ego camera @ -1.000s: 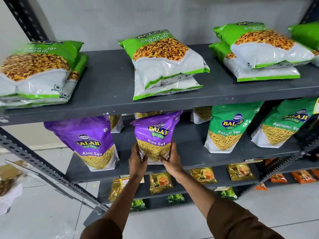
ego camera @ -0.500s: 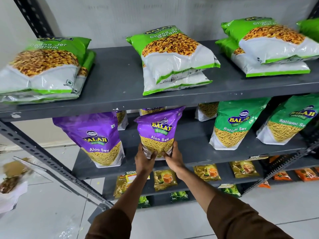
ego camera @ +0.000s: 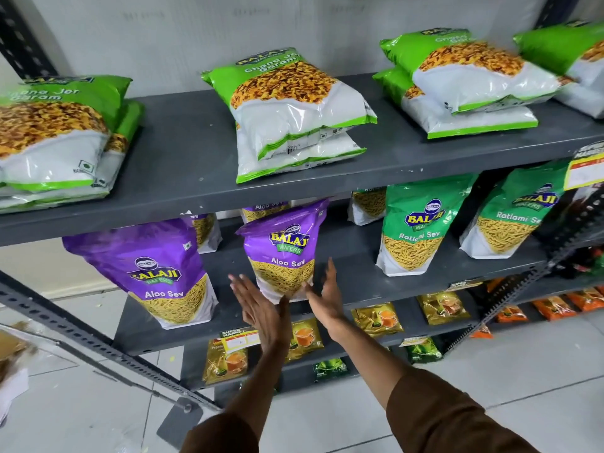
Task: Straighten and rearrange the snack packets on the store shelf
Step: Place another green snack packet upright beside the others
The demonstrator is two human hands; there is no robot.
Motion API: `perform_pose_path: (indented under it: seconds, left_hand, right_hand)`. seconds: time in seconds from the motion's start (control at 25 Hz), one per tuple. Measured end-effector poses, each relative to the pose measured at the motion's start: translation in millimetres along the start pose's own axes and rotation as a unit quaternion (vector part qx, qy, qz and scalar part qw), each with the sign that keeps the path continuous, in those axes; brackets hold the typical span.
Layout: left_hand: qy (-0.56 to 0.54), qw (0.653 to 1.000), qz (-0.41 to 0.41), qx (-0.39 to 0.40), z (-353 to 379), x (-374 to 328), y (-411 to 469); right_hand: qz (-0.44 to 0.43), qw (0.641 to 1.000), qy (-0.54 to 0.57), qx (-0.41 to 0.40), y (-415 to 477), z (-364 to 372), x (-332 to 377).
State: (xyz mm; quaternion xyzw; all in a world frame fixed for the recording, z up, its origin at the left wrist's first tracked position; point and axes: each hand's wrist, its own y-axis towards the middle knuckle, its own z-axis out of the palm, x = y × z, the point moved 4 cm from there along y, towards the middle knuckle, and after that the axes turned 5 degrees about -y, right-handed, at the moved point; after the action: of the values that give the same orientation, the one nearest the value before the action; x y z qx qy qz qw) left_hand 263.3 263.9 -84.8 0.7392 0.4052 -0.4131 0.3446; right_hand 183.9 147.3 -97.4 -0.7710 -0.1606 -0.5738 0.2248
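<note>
A purple Aloo Sev packet (ego camera: 283, 253) stands up on the middle shelf (ego camera: 356, 273), with its front name facing out so a shopper can read it. It leans back a little, and its top is just under the top shelf (ego camera: 196, 152). The left hand (ego camera: 258, 308) and the right hand (ego camera: 327, 289) are flat and open, one on each side of the packet's bottom. The fingers are spread wide and hold nothing. The right hand's fingers are just beside the packet's right edge, and I cannot tell if they touch it. The left hand is a bit blurry and sits just below and in front of the packet. I think the hands wait close like this to catch the packet if it tips. A bigger purple Aloo Sev packet (ego camera: 153, 273) stands near the front edge on the left, with a gap between the two, so the purple ones make a row. Two green Ratlami Sev packets (ego camera: 421, 230) stand to the right, well apart from the purple ones. On the top shelf, green and white Chana Jor Garam packets (ego camera: 294, 106) lie flat in small piles, some a bit crooked. I think those still need to be made straight.
</note>
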Motion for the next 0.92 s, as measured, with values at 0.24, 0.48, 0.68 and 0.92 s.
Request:
perform_pose_path:
  seconds: [0.24,0.48,0.68,0.92]
  left_hand:
    - [0.009,0.959,0.205,0.194,80.5,-58.2,-60.6]
    - [-0.102,0.979,-0.001,0.174,158.6,-114.3,-47.3]
    - [-0.117,0.973,-0.084,0.178,219.4,-150.8,-31.1]
    - [-0.126,0.983,-0.075,0.113,236.8,-153.3,-37.8]
  right_hand:
    - [-0.066,0.974,0.064,-0.206,6.4,-102.8,-26.7]
    - [-0.067,0.951,0.018,-0.300,30.1,-223.2,-31.0]
    - [-0.057,0.992,-0.046,-0.105,89.7,-264.7,-44.1]
    - [-0.064,0.991,-0.098,-0.058,92.6,-271.1,-41.7]
